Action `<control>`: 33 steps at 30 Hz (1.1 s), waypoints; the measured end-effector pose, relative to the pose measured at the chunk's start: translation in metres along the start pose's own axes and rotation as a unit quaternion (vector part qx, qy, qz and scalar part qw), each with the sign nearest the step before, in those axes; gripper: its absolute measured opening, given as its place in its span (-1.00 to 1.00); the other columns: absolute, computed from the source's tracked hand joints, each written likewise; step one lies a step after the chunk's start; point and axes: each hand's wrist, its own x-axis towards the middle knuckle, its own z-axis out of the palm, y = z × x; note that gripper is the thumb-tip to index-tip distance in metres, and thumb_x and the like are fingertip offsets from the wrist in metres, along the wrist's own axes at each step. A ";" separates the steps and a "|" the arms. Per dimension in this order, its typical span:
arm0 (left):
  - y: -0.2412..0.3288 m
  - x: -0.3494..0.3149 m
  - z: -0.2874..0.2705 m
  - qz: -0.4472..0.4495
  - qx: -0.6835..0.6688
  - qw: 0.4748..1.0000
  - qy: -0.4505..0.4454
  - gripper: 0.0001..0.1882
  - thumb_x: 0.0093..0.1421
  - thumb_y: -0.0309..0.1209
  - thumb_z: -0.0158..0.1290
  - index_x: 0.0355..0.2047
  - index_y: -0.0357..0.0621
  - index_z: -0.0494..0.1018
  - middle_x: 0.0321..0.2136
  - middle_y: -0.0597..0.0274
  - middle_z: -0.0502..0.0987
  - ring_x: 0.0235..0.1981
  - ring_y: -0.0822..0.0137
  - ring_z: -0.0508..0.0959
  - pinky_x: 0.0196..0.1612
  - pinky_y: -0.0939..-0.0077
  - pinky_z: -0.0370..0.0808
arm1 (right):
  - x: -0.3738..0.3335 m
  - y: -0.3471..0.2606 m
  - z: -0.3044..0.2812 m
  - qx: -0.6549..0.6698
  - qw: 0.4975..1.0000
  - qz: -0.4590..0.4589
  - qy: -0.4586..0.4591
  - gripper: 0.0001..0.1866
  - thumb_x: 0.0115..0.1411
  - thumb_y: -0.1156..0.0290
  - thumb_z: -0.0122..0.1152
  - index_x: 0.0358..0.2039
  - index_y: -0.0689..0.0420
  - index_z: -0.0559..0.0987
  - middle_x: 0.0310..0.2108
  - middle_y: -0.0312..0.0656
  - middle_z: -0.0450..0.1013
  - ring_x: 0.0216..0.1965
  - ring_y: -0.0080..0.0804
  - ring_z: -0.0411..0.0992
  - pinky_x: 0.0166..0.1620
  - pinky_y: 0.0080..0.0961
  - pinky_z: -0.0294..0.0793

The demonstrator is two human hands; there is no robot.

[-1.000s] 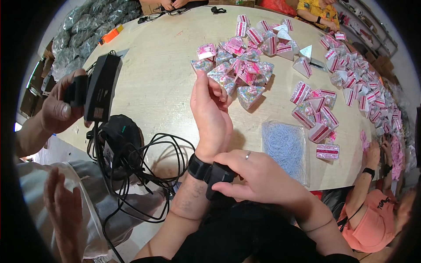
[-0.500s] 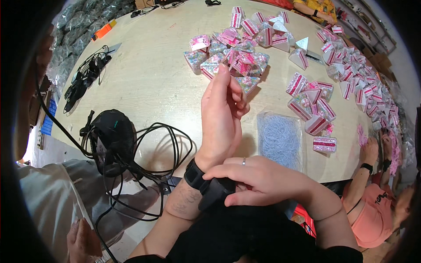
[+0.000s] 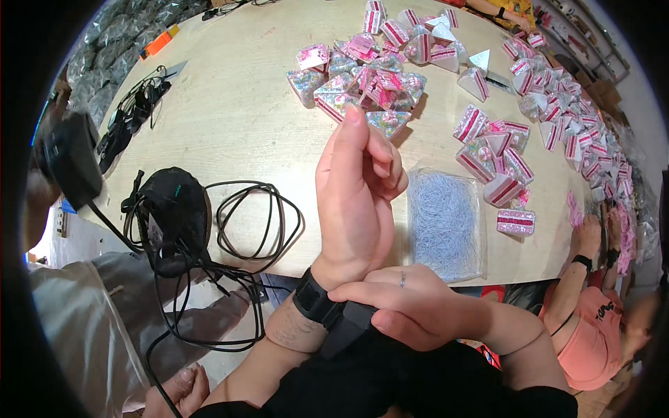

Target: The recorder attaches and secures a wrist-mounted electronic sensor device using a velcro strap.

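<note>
Fingers of the bare right hand (image 3: 418, 301) are resting against the black, angular, hard-looking box (image 3: 348, 333) at the left wrist — index finger lying along its upper edge, thumb sitting by its right corner; whether they are really gripping it, I cannot tell. The box is lying below and to the left of those fingertips, its long axis slanting from upper right to lower left. A dark, band-like strap (image 3: 311, 301) is circling the wrist beside it. The bare left hand (image 3: 355, 202), its fingers loosely curled and holding nothing visible, is pointing away toward the pale wooden table (image 3: 230, 125), so the right fingers are nearer. The box's lower end is merging with the black shirt (image 3: 432, 383) — its underside is hidden, and the right hand's remaining fingers are mostly tucked from sight.
</note>
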 end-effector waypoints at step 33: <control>-0.006 0.021 -0.018 -0.155 0.085 0.983 -0.051 -0.60 0.29 -0.07 -0.04 -0.57 -0.06 0.37 -0.69 0.48 0.27 -0.68 0.62 0.20 -0.61 0.74 0.12 | 0.026 0.014 -0.031 0.136 0.954 0.209 -0.169 -0.58 0.41 0.20 -0.27 0.16 0.11 0.32 -0.56 -0.27 0.38 -0.54 -0.55 0.38 -0.43 -0.61 0.39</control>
